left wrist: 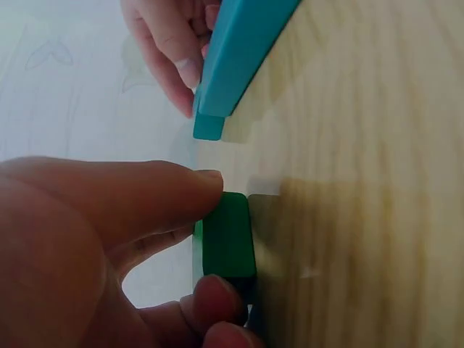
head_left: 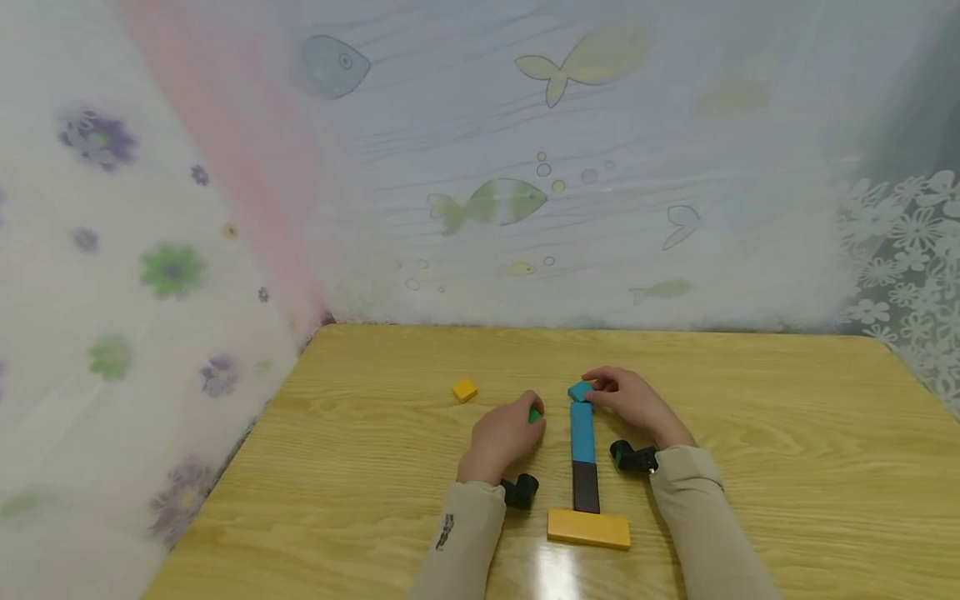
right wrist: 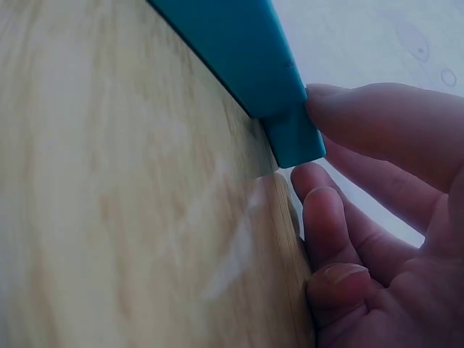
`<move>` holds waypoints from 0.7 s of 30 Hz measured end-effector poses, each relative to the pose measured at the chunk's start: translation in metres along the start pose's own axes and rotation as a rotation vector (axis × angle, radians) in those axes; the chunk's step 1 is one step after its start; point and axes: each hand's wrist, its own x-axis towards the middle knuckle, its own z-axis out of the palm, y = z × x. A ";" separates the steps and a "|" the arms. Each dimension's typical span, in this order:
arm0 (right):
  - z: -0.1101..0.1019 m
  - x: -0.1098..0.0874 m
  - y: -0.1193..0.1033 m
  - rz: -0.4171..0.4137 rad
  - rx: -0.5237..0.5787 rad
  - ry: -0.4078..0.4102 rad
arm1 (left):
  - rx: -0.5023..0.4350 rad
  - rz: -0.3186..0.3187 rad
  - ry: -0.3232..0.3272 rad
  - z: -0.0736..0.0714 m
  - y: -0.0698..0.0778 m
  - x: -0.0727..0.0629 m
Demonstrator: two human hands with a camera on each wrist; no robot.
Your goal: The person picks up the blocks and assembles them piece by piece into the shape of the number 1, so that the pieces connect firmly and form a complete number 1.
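My left hand pinches a small green block between thumb and fingers, just above or on the wooden table. A small blue square block lies at the far end of a long blue block, turned at an angle to it. My right hand holds that square with thumb and forefinger, as the thumb against its side shows. A dark brown block continues the line toward me. Across the near end lies a wide yellow block.
A small yellow square block lies apart, left of the row and beyond my left hand. Black wrist cameras stick out from both sleeves, near the row. Patterned curtains hang along the table's back and left edges.
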 end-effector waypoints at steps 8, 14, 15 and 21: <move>0.001 0.001 0.000 0.003 0.001 0.004 | -0.065 -0.015 0.008 -0.002 -0.003 0.012; 0.000 0.001 0.000 -0.011 0.006 -0.006 | -0.055 -0.034 0.054 -0.004 -0.001 0.014; 0.000 0.001 0.000 -0.010 0.008 -0.003 | -0.054 -0.033 0.059 -0.003 0.000 0.014; -0.001 0.000 -0.001 -0.004 0.002 -0.006 | -0.054 -0.032 0.099 0.005 0.003 0.015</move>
